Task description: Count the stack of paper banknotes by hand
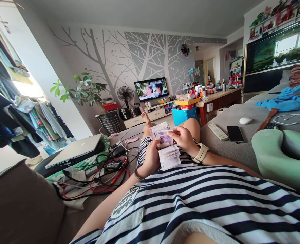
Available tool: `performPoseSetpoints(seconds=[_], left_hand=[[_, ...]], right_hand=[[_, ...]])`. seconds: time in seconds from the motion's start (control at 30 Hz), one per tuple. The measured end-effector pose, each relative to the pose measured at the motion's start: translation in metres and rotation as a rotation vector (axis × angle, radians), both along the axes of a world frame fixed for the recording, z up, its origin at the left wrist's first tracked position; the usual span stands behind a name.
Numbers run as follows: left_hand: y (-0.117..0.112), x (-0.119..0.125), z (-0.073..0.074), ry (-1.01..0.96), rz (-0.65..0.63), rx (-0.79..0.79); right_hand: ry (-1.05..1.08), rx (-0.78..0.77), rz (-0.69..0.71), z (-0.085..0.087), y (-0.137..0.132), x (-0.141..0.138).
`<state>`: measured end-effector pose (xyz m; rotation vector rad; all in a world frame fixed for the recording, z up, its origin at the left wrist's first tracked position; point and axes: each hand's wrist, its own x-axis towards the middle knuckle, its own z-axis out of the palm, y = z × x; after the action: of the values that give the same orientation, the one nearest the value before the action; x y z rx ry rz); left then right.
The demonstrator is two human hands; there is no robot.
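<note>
Over my striped lap, both hands hold a stack of banknotes (162, 136); the front note is purple with a 5 at its corner. My left hand (152, 156) grips the near left side, thumb pressed on the top note. With thumb and fingers together, my right hand (184, 137) pinches the right edge of the notes. Below the stack, several pale banknotes (169, 158) fan out toward my belly, between the two hands. Whether these are the folded lower ends of the same stack or separate notes, I cannot tell.
A tangle of cables (109, 169) and a silver laptop (75, 150) lie at my left. To the right are a remote control (218, 131), a phone (236, 134), a white mouse (245, 120) and a green neck pillow (269, 152). A television (151, 89) stands ahead.
</note>
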<state>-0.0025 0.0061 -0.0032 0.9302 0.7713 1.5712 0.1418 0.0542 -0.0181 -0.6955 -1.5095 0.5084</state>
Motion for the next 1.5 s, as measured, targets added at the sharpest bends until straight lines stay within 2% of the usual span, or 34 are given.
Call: performPoseSetpoints(seconds=[0.07, 0.17, 0.4, 0.6, 0.8, 0.97, 1.1, 1.17, 1.23, 1.33, 1.5], left_hand=[[0.002, -0.001, -0.002, -0.004, 0.008, 0.007], [0.002, 0.002, -0.002, -0.036, 0.029, -0.073], [-0.008, 0.010, 0.013, -0.019, 0.152, -0.171], [-0.023, 0.009, 0.020, 0.111, 0.222, -0.065], [-0.016, 0.008, 0.016, 0.058, 0.168, -0.055], [-0.016, 0.006, 0.014, 0.086, 0.168, -0.043], [-0.011, 0.006, 0.012, -0.010, 0.044, -0.106], [-0.008, 0.005, 0.011, -0.033, 0.003, -0.138], [-0.007, 0.003, 0.010, -0.025, -0.011, -0.139], [-0.007, 0.001, 0.007, -0.006, -0.036, -0.076], [0.001, 0.000, -0.001, -0.016, -0.032, -0.036]], right_hand=[[0.008, 0.002, 0.005, -0.001, 0.001, 0.000], [0.012, 0.008, 0.021, -0.001, 0.001, -0.001], [0.045, 0.065, 0.127, 0.004, -0.014, 0.000], [0.025, 0.059, 0.211, 0.005, -0.018, -0.001], [0.012, 0.043, 0.200, 0.001, -0.012, -0.001], [0.022, 0.043, 0.206, 0.004, -0.016, 0.000], [0.050, 0.007, 0.292, 0.005, -0.017, -0.001], [0.051, -0.003, 0.246, 0.005, -0.014, -0.001], [0.041, -0.008, 0.137, 0.005, -0.011, -0.001], [0.012, -0.020, 0.024, 0.004, -0.007, 0.000], [0.001, -0.015, 0.014, 0.004, -0.006, 0.000]])
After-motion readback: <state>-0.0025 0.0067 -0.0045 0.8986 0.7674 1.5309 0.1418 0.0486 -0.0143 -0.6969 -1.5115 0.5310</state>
